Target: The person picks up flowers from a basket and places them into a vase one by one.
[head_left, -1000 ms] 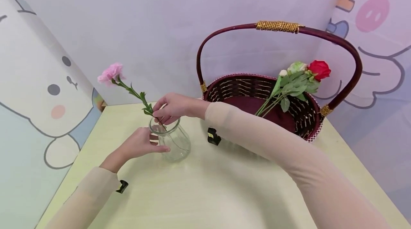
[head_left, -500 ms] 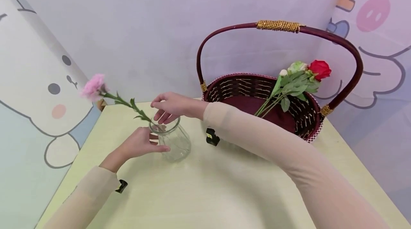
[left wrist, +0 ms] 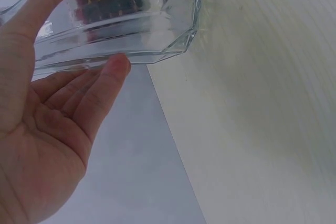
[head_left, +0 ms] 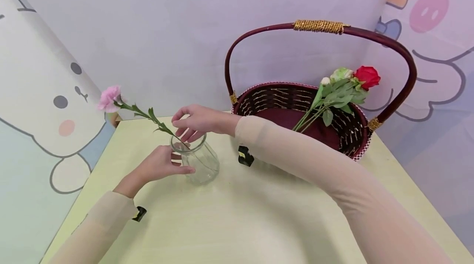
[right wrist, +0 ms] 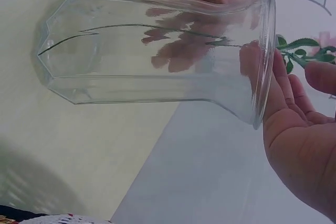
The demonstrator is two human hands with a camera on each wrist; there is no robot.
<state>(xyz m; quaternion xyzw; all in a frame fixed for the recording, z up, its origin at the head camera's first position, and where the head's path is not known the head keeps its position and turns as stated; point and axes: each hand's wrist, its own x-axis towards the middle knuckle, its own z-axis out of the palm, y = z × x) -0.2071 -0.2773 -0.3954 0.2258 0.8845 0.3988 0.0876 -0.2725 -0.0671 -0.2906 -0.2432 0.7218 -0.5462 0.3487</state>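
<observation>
A clear glass vase (head_left: 205, 164) stands upright on the table, and my left hand (head_left: 160, 164) grips it, thumb on the near side and fingers around the far side. A pink carnation (head_left: 110, 98) leans left out of the vase's mouth. Its thin stem (right wrist: 131, 25) shows through the glass, reaching the bottom. My right hand (head_left: 196, 121) hovers over the rim with loosely bent fingers, the thumb apart from them. In the right wrist view its fingers (right wrist: 286, 90) are beside the rim; whether they touch the stem or glass is unclear.
To the right stands a dark red woven basket (head_left: 255, 101) with a tall arched handle (head_left: 318, 26). A red rose (head_left: 367, 77) and a whitish-green flower (head_left: 341, 74) lean in it. The pale table (head_left: 229, 223) meets a cartoon-printed backdrop (head_left: 166, 42) behind.
My right hand has let go of the carnation's stem. The bloom has tipped left and down, and the stem leans on the rim. My left hand has stayed on the vase.
</observation>
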